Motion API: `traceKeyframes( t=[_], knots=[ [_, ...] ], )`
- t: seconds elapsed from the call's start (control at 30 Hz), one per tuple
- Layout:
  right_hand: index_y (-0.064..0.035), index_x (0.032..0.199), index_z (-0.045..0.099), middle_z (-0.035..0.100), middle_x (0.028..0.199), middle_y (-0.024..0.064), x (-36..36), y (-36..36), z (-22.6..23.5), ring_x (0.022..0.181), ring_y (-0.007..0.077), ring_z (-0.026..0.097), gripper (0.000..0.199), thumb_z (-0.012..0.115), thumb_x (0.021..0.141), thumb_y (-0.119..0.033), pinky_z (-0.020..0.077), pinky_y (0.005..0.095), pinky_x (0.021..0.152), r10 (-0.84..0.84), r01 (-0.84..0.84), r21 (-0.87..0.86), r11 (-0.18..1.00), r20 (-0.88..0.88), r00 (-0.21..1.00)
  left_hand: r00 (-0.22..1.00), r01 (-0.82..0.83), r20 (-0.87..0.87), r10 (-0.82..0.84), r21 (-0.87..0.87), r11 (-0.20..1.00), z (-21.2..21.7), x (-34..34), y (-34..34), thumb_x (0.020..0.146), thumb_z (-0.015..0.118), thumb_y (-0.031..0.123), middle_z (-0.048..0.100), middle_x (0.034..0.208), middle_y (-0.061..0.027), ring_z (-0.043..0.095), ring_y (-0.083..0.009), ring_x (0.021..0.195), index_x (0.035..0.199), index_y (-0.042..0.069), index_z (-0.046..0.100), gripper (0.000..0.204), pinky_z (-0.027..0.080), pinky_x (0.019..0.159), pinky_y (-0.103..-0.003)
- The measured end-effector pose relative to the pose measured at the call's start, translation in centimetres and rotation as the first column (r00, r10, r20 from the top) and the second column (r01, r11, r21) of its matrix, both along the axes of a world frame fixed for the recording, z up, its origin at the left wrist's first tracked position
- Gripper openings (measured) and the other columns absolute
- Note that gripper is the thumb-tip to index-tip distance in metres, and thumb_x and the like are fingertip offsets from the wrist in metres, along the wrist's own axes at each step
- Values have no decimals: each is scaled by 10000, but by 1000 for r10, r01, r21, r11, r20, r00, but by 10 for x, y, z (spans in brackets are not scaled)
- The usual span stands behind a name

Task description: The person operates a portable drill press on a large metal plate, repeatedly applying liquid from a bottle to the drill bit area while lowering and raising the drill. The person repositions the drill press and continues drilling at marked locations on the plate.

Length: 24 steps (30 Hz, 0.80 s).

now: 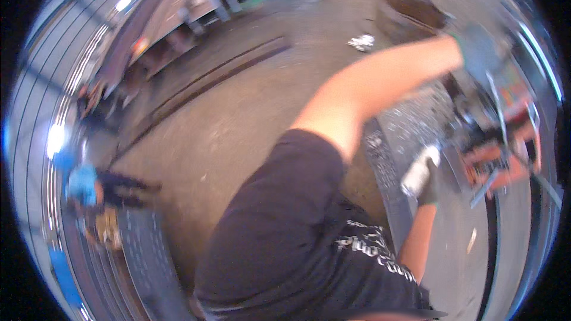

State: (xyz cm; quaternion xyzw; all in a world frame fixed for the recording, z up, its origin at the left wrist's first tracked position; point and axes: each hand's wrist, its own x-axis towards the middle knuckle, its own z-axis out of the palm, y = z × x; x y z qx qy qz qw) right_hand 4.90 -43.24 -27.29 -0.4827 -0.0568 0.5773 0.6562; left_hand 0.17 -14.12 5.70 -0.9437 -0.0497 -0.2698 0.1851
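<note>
My left arm stretches out to the far right, and its dark-gloved left hand is at the top of a red machine. A thin metal bar runs down from beside that hand; blur hides whether the fingers grip it. Lower down, my right hand, also in a dark glove, is closed around a white cylindrical bottle or can. The bottle is tilted, its upper end pointing toward the machine. Metal shavings lie thick on the surface left of the machine.
Long steel beams extend below the machine. A rusty drum stands beyond my left forearm. More beams are stacked at the far left, with a long bar on the floor. Another person in blue is at the left.
</note>
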Motion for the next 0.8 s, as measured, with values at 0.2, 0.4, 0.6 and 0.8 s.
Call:
traceKeyframes(
  t=[0.2, 0.4, 0.6, 0.8],
  knots=[
    [-48, 1246, 662, 732, 994, 71, -2, 8, -6, 811, 216, 724, 450, 776, 948, -366, 613, 376, 744, -5, 14, -122, 992, 73, 997, 995, 103, 5, -103, 12, 995, 32, -40, -26, 896, 629, 542, 695, 657, -205, 713, -385, 610, 716, 97, 765, 499, 561, 579, -529],
    [3, 1295, 630, 730, 1033, 112, -4, 1, 25, 862, 225, 733, 514, 765, 954, -357, 612, 384, 772, -4, 8, -122, 992, 30, 1000, 997, -17, -79, 18, 15, 1000, 35, -33, -40, 874, 659, 564, 720, 696, -178, 743, -372, 674, 751, 87, 774, 506, 591, 642, -522],
    [14, 1290, 631, 730, 1034, 112, -3, -2, 20, 860, 238, 736, 491, 744, 976, -346, 616, 387, 771, -9, 17, -123, 992, 65, 998, 998, -34, -45, 34, 6, 999, 33, -36, -40, 844, 697, 524, 727, 700, -166, 749, -360, 681, 757, 97, 783, 445, 600, 658, -508],
    [11, 1276, 639, 732, 1030, 116, -3, 2, 15, 855, 238, 734, 468, 735, 984, -342, 615, 386, 763, -15, 19, -99, 995, 45, 999, 999, 9, -38, -9, -4, 1000, 31, -34, -35, 830, 706, 476, 715, 667, -154, 743, -345, 656, 738, 99, 777, 395, 597, 639, -498]
  ],
)
